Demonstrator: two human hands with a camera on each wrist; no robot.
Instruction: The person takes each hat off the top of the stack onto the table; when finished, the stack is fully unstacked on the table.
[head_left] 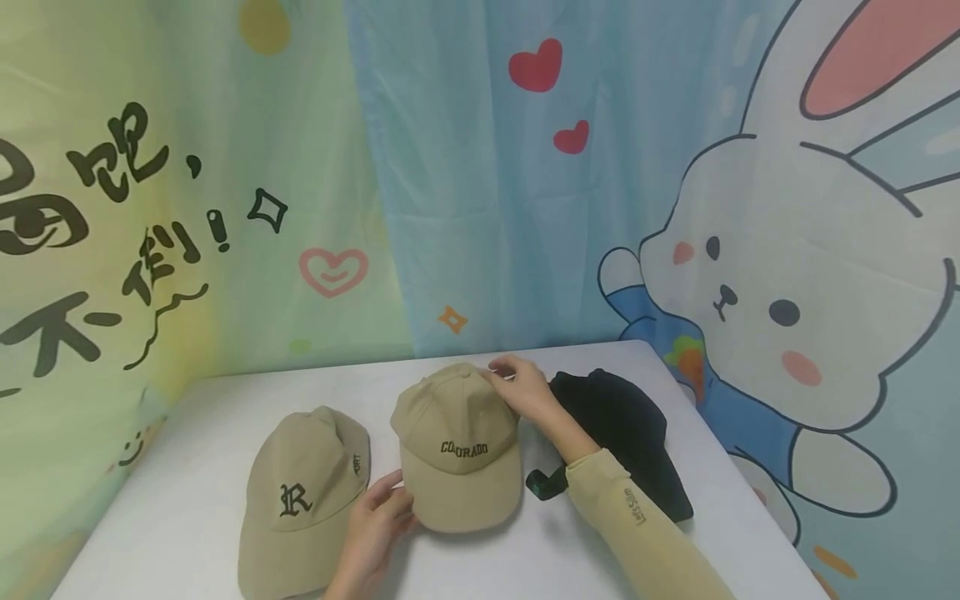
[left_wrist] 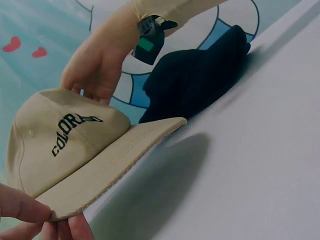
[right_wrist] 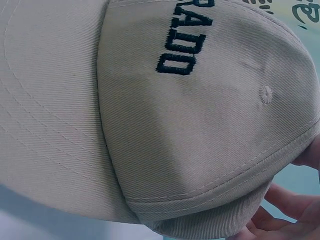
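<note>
A beige baseball cap [head_left: 463, 496] with dark COLORADO lettering is held above the white table, its brim toward me. My left hand [head_left: 372, 527] pinches the brim's left edge; in the left wrist view the thumb of that left hand [left_wrist: 22, 206] lies on top and the fingers below. At the crown's back right, my right hand [head_left: 527, 390] grips the cap's rear edge. The right wrist view shows the cap [right_wrist: 165, 135] close up, with the fingers of the right hand [right_wrist: 290, 210] partly hidden behind its back.
Another beige cap [head_left: 300, 471] with a dark R lies on the table [head_left: 187, 483] to the left. A black cap [head_left: 630, 425] lies at the right, partly behind my right forearm. A dark wrist device [head_left: 546, 483] is on that arm. A printed curtain [head_left: 465, 208] hangs behind the table.
</note>
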